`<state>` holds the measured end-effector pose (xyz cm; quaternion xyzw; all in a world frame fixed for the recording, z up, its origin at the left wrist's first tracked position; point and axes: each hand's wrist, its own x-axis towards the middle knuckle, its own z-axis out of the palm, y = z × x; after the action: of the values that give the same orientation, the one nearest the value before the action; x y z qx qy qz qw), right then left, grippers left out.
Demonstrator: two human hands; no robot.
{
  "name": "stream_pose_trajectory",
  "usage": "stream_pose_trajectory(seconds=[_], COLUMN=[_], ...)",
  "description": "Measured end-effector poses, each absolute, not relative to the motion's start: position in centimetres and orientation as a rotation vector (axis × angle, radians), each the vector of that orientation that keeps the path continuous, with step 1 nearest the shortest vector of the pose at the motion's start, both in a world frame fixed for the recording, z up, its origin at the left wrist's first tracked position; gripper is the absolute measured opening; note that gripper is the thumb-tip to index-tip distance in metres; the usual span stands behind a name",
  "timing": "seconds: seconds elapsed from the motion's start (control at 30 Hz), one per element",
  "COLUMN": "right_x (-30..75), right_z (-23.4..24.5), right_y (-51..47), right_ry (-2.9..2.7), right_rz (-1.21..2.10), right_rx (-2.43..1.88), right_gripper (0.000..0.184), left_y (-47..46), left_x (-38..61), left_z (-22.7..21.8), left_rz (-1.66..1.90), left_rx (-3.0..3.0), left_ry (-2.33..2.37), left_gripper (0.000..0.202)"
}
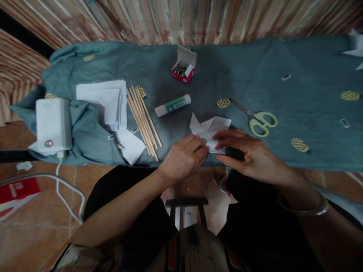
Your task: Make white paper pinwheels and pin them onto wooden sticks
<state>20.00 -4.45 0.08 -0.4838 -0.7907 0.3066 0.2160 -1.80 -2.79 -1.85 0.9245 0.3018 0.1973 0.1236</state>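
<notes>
A folded white paper pinwheel (210,128) with pointed blades lies near the front edge of the cloth-covered table. My left hand (184,155) is closed on its left side, thumb and fingertips pressed together at the paper. From the right, my right hand (244,153) curls around the pinwheel, fingertips on top of it and the thumb at its near edge. Just beyond the paper is a green-and-white glue stick (174,105). Scissors with light green handles (259,121) rest to the right of the hands.
Several thin wooden sticks (143,121) lie left of my hands, beside a stack of white paper (113,102) and a loose folded piece (131,145). A small red box of metal pins (183,70) stands open at the back. A white device with a cable (53,122) sits far left.
</notes>
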Motion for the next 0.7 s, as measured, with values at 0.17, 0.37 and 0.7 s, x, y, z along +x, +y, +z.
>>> stream_pose_trajectory(seconds=[0.17, 0.37, 0.7], right_x=[20.6, 20.2, 18.5], right_z=[0.0, -0.7, -1.4], right_y=[-4.3, -4.2, -3.8], right_ry=[-2.107, -2.0, -1.914], right_rz=[0.977, 0.953, 0.805], right_rx=[-1.352, -1.346, -1.452], right_gripper=[0.02, 0.014, 0.008], left_y=[-2.8, -2.8, -2.8], left_x=[-2.0, -2.0, -2.0], left_z=[-2.2, -2.3, -2.1], left_rz=[0.636, 0.624, 0.604], left_rx=[2.527, 2.496, 2.485], left_ry=[0.961, 0.97, 0.974], left_gripper=[0.021, 0.02, 0.019])
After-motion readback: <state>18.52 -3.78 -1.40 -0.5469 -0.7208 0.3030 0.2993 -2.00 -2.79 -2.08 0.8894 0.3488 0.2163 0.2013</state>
